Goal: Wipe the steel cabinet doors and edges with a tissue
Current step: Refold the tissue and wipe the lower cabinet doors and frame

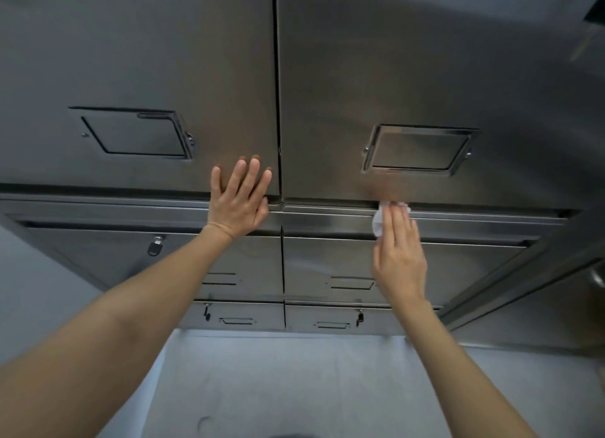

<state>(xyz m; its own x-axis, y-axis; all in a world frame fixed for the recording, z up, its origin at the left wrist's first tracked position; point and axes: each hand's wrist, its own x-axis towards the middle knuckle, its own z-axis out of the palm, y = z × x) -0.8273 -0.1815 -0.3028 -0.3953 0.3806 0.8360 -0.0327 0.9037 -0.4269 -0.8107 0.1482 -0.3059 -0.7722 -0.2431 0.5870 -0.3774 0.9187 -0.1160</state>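
Flat right hand presses upright tissue against cabinet edge.

Pale floor below; dangling keys.

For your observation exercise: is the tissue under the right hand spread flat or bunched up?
Bunched up. The tissue shows as a crumpled white wad past the right hand's fingers, pressed on the steel edge below the upper right door.
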